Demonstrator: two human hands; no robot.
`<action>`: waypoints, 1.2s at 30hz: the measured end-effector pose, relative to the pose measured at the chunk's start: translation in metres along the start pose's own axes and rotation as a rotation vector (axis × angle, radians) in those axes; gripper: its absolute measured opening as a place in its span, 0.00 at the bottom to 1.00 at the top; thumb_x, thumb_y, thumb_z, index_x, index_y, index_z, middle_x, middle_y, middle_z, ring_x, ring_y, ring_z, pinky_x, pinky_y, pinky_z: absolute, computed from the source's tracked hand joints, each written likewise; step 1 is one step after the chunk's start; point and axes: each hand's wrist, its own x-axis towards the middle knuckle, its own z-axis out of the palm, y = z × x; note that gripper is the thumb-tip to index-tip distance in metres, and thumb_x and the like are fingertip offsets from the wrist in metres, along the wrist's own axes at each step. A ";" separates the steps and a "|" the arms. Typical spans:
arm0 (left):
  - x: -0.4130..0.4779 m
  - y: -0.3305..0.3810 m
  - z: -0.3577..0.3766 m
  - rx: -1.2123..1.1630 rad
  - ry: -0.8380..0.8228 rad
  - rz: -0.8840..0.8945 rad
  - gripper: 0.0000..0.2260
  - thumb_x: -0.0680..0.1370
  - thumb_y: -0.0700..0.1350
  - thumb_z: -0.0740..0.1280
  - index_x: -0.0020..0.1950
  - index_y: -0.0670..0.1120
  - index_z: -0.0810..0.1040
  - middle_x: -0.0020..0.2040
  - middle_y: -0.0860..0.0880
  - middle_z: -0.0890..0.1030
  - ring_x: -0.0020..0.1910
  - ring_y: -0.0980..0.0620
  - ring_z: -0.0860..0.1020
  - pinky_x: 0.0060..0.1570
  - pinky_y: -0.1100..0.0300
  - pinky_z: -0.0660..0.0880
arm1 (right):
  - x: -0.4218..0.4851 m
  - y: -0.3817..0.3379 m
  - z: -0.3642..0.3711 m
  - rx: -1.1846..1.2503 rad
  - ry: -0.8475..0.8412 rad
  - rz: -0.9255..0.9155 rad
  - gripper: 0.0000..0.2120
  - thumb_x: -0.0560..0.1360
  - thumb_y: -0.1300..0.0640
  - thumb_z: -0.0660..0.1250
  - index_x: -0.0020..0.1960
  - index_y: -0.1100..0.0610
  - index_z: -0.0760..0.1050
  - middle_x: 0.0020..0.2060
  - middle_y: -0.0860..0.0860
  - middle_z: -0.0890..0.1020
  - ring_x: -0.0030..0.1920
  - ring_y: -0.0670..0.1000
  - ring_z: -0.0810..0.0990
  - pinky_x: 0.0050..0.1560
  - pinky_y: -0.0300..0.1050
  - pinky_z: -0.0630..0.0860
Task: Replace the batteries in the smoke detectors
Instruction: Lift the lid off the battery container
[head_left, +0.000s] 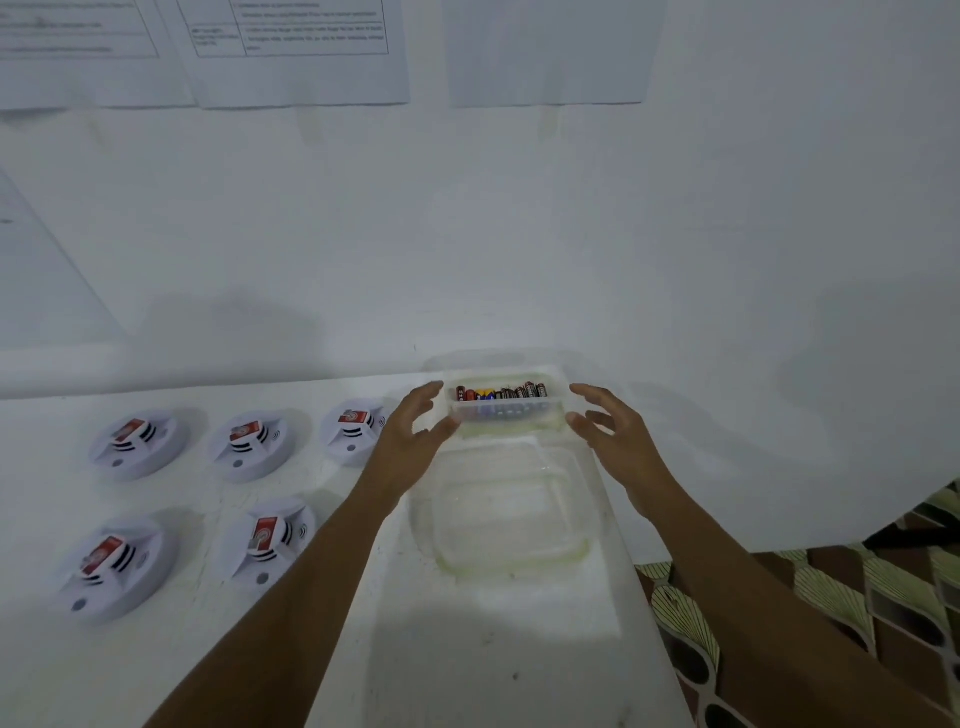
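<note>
A small clear box of batteries (506, 410) stands near the wall at the table's far side, with several red, black and blue-yellow cells in it. My left hand (415, 434) is at the box's left end with spread, relaxed fingers. At its right end my right hand (613, 434) mirrors this, fingers spread. Whether the fingers touch the box I cannot tell. Several white smoke detectors lie to the left in two rows, each with a red battery showing on top, such as the nearest one (267, 543) and the back right one (353, 428).
A larger empty clear container (431, 519) sits just in front of the battery box. The white table (311, 665) ends at the right, where a patterned floor (831, 597) shows. Printed sheets (291, 47) hang on the white wall behind.
</note>
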 end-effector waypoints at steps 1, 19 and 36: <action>-0.011 -0.003 -0.001 0.007 -0.011 0.010 0.20 0.79 0.47 0.68 0.70 0.54 0.71 0.69 0.59 0.71 0.67 0.61 0.68 0.66 0.58 0.68 | -0.010 0.002 -0.002 0.018 -0.007 0.000 0.14 0.77 0.49 0.69 0.61 0.37 0.76 0.65 0.41 0.76 0.62 0.45 0.76 0.59 0.48 0.76; -0.096 -0.025 0.006 -0.004 0.003 0.015 0.22 0.80 0.54 0.64 0.74 0.54 0.68 0.69 0.62 0.71 0.62 0.73 0.70 0.61 0.70 0.66 | -0.076 0.013 0.004 0.110 -0.004 0.011 0.14 0.80 0.57 0.66 0.64 0.47 0.79 0.59 0.46 0.82 0.56 0.40 0.79 0.57 0.37 0.71; -0.083 -0.011 0.006 0.275 0.109 0.163 0.20 0.82 0.51 0.59 0.73 0.47 0.69 0.69 0.52 0.73 0.68 0.52 0.71 0.63 0.63 0.68 | -0.055 -0.014 0.016 -0.146 0.320 -0.287 0.11 0.80 0.61 0.64 0.59 0.54 0.80 0.56 0.45 0.80 0.59 0.46 0.78 0.60 0.41 0.73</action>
